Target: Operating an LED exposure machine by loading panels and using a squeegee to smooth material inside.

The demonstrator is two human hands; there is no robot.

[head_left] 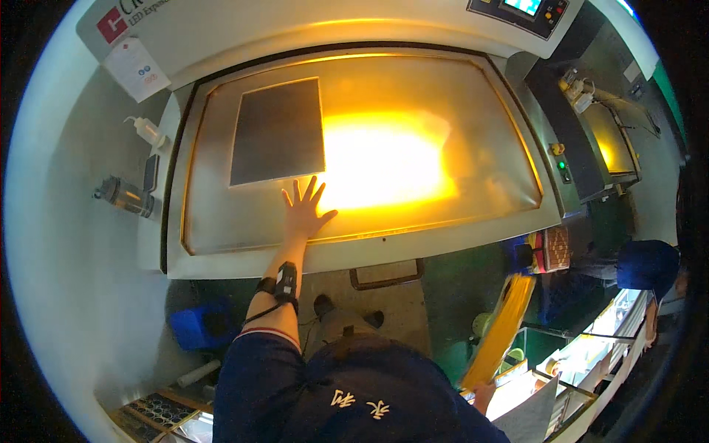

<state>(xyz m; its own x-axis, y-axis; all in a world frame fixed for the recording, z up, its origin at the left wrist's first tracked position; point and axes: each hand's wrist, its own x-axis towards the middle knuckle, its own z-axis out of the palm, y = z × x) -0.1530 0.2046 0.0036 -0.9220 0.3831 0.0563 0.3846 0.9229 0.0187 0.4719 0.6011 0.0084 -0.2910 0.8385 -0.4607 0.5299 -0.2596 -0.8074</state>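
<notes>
My left hand (301, 213) is spread open over the lit glass bed (221, 214) of a large machine. Its fingertips reach the lower edge of a dark rectangular panel (278, 133) lying flat on the glass. To the right of that panel glows a bright yellow light. Low on the right, my right hand (484, 396) is closed at the lower end of a long yellow sheet (504, 332), which slants up and away from it. Its fingers are partly hidden. A grey board (530, 415) is close beside this hand.
A squeeze bottle (148, 131), a phone (151, 173) and a drinking bottle (125, 196) stand left of the bed. A blue bin (203, 325) sits below. Another person (648, 266) in dark blue is at the right. Green-lit switches (562, 165) flank the machine.
</notes>
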